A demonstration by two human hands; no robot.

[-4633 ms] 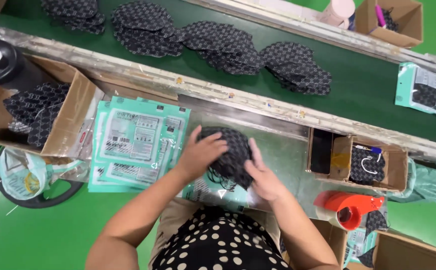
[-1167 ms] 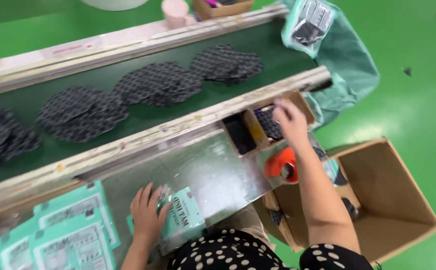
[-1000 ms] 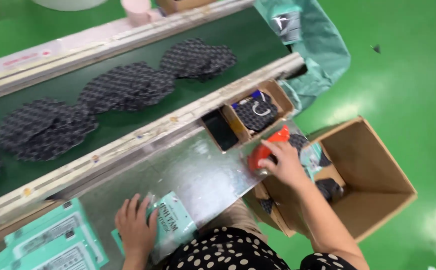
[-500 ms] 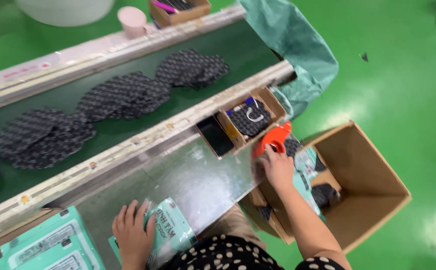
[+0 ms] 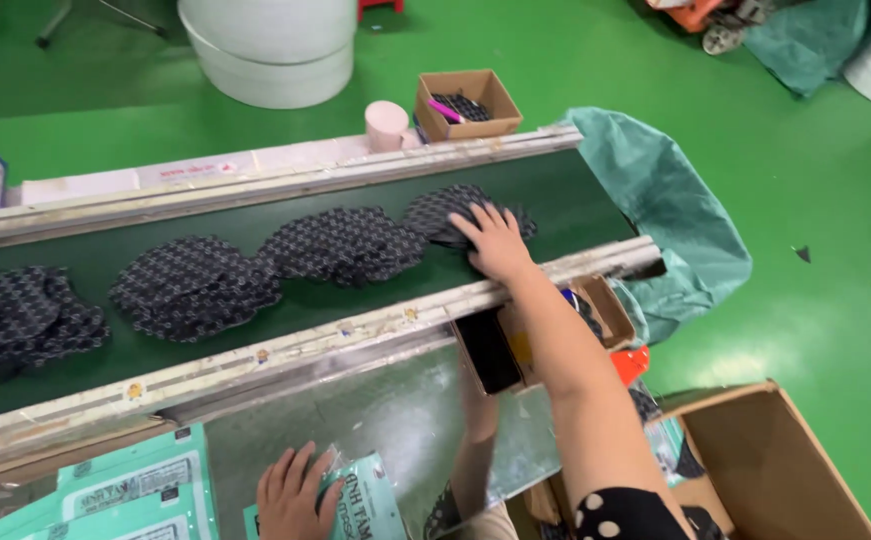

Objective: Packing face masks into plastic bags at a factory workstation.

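Here we see right hand spread flat on the far patterned mask stack; left hand spread, pressing the near teal packet

We see a dark green conveyor belt running between pale metal rails, and on it lie four stacks of dark patterned masks: one at the left edge, a second, a third and a fourth farthest right. Below the near rail sits our shiny steel bench, bearing teal printed packets at its left and one more packet near the middle. Beyond the far rail we find a small cardboard box and a pink roll just beside it.
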